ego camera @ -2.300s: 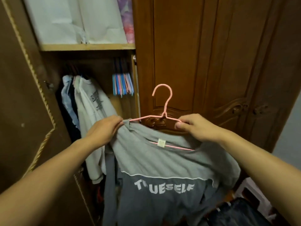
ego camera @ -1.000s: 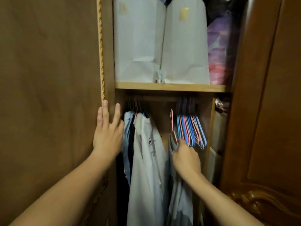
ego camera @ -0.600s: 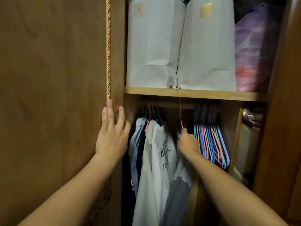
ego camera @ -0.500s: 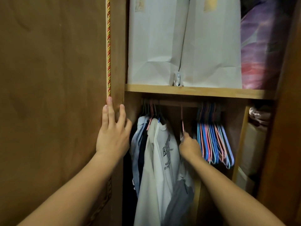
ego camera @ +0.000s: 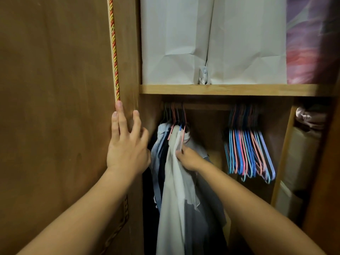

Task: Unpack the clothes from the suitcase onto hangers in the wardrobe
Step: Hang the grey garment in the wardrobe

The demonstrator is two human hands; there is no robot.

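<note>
The left hand rests flat, fingers straight, on the wardrobe door. The right hand, fingers seemingly curled into cloth, presses the grey top left against the hung clothes. Best check its hook sits on the rail before letting go.

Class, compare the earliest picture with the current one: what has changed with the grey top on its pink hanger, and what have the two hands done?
The grey top now hangs on the rail beside the white shirt. The right hand has moved left, bunching the clothes. The left hand let go and rests on the wardrobe door. The empty hangers stayed put.
</note>
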